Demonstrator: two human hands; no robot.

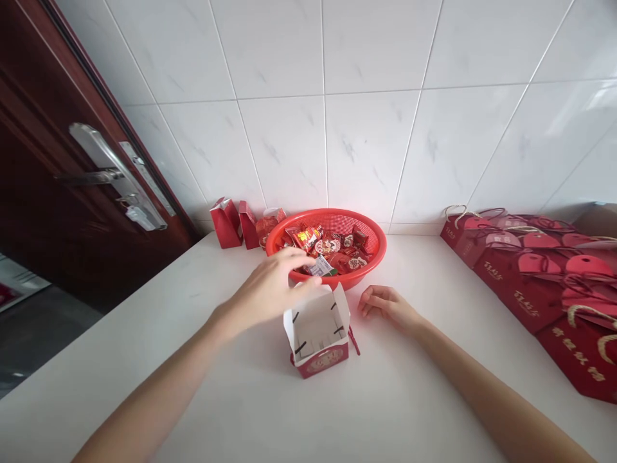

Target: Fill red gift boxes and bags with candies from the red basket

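Observation:
My left hand (277,283) reaches over the near edge of a red plastic basket (344,281), thumb and fingers apart. Its fingertips are close to a small white and green packet (322,266) in the basket, and I cannot see them gripping it. Just below that hand stands a small red box (322,361) with its white flaps raised. Inside, the box is white, with short dark cord ends at its sides. My right hand (388,307) rests on the table right of the box, fingers loosely curled, with nothing visible in them.
Red-wrapped sweets (332,246) fill the basket. Several red gift boxes with cord handles (525,276) stand in rows on the right. Small red boxes (225,223) stand by the tiled wall (279,141). A brown door (43,148) borders the white table (231,411) at left.

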